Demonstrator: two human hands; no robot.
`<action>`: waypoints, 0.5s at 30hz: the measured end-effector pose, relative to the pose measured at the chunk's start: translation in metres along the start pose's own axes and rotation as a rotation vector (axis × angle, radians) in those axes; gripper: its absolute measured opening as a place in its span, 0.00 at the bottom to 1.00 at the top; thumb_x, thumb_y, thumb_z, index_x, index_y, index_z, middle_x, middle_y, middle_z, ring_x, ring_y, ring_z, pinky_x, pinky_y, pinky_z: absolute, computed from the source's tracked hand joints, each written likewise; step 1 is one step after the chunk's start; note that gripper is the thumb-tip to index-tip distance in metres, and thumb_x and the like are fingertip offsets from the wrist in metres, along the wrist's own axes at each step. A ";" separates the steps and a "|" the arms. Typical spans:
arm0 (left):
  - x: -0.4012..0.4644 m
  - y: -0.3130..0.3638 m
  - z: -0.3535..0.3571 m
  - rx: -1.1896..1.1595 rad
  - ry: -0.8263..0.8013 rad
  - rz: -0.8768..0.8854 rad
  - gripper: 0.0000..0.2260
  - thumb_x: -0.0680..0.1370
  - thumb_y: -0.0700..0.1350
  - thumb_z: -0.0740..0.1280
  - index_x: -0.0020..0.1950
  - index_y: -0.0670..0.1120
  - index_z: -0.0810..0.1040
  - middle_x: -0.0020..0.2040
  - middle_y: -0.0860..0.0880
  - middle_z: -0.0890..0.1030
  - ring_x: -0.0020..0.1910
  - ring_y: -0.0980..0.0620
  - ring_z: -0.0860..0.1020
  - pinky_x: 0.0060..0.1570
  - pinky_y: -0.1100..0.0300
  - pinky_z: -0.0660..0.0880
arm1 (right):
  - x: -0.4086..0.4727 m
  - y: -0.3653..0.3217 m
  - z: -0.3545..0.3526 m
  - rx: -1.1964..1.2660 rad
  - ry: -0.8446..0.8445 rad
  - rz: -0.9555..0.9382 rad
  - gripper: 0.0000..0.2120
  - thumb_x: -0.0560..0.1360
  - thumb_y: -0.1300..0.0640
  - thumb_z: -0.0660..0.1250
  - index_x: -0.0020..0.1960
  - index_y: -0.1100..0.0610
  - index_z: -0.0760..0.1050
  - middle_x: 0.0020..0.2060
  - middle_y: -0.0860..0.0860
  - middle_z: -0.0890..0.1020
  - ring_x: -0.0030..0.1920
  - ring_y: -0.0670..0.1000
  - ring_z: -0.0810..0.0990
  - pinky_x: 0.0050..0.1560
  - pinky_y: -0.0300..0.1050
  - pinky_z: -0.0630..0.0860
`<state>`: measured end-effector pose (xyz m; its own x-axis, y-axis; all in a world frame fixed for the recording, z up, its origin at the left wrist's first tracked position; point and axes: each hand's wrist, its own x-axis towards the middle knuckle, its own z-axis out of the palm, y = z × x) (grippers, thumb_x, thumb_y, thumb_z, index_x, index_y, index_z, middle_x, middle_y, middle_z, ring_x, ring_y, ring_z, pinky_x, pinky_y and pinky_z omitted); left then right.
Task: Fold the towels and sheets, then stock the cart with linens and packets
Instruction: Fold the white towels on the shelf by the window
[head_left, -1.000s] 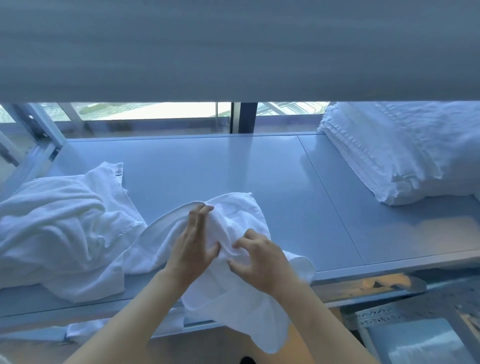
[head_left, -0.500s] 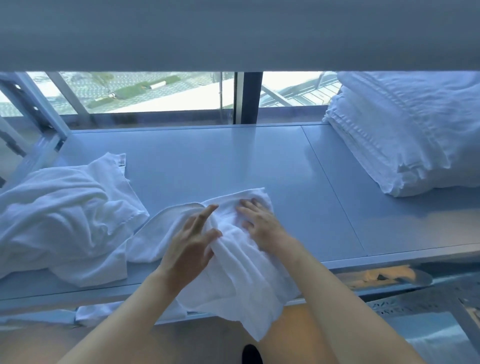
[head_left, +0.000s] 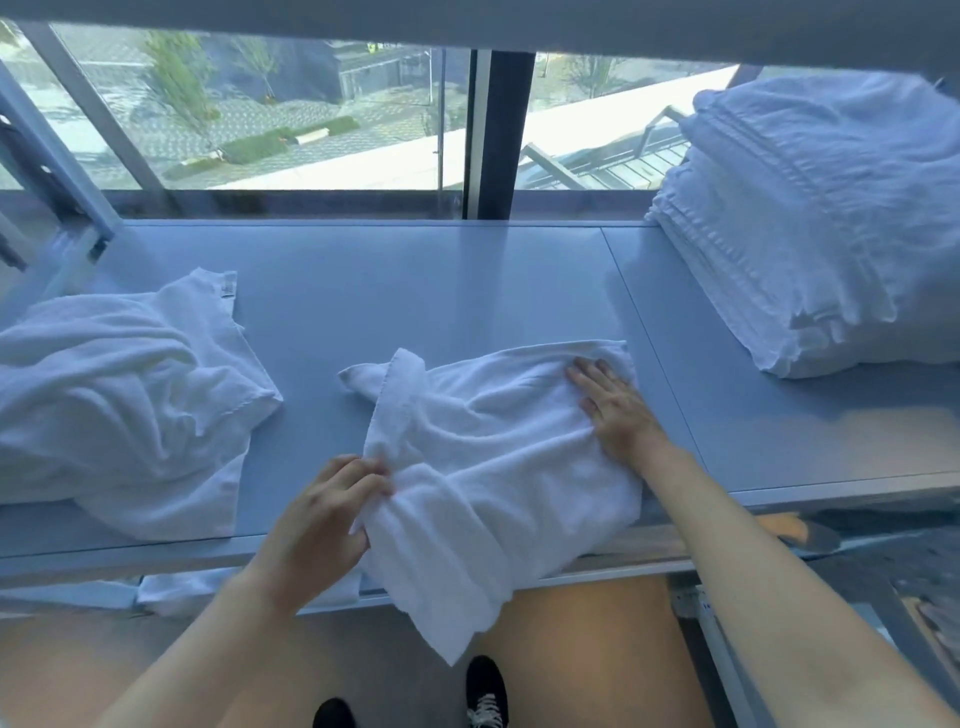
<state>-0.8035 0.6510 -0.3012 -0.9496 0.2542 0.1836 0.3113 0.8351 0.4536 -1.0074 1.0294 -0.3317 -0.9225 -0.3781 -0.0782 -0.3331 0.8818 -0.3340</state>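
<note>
A white towel (head_left: 483, 457) lies crumpled on the grey table (head_left: 415, 291), its near end hanging over the front edge. My left hand (head_left: 322, 519) grips the towel's left edge near the table front, fingers curled into the cloth. My right hand (head_left: 613, 410) presses flat on the towel's far right corner, fingers straight. A loose heap of white linen (head_left: 119, 395) sits at the left of the table. A tall stack of folded white towels (head_left: 821, 218) stands at the right.
A window with a dark post (head_left: 498, 130) runs behind the table. A metal frame (head_left: 47, 156) stands at the far left. Under the table's front edge is a brown floor with my black shoes (head_left: 485, 696). A low shelf (head_left: 909, 582) shows at the lower right.
The towel has been spread wider across the table. My right hand slid out to the far right corner and my left hand drew back to the towel's left edge. The view has tilted up.
</note>
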 end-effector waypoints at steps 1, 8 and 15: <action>0.000 0.000 0.000 0.020 -0.026 -0.013 0.22 0.65 0.28 0.74 0.53 0.47 0.84 0.58 0.53 0.82 0.58 0.44 0.79 0.54 0.52 0.79 | 0.003 0.000 -0.002 -0.008 -0.021 0.010 0.25 0.86 0.60 0.56 0.82 0.50 0.60 0.82 0.47 0.57 0.83 0.54 0.52 0.80 0.58 0.51; 0.050 0.032 -0.001 0.001 0.072 -0.146 0.18 0.76 0.38 0.67 0.64 0.49 0.81 0.66 0.50 0.78 0.66 0.45 0.74 0.66 0.49 0.72 | 0.004 -0.051 0.017 -0.007 0.080 0.055 0.28 0.83 0.56 0.60 0.82 0.51 0.59 0.82 0.49 0.58 0.82 0.53 0.53 0.80 0.59 0.52; 0.098 0.035 0.049 0.233 -0.157 -0.282 0.25 0.82 0.53 0.61 0.79 0.53 0.65 0.80 0.48 0.61 0.80 0.44 0.56 0.74 0.42 0.61 | -0.015 -0.054 0.040 0.003 0.045 0.018 0.29 0.83 0.45 0.57 0.83 0.44 0.57 0.83 0.44 0.53 0.83 0.49 0.49 0.81 0.59 0.47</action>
<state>-0.8873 0.7289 -0.3099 -0.9964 0.0552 -0.0639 0.0372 0.9665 0.2538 -0.9676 0.9765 -0.3496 -0.9363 -0.3486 -0.0416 -0.3156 0.8876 -0.3354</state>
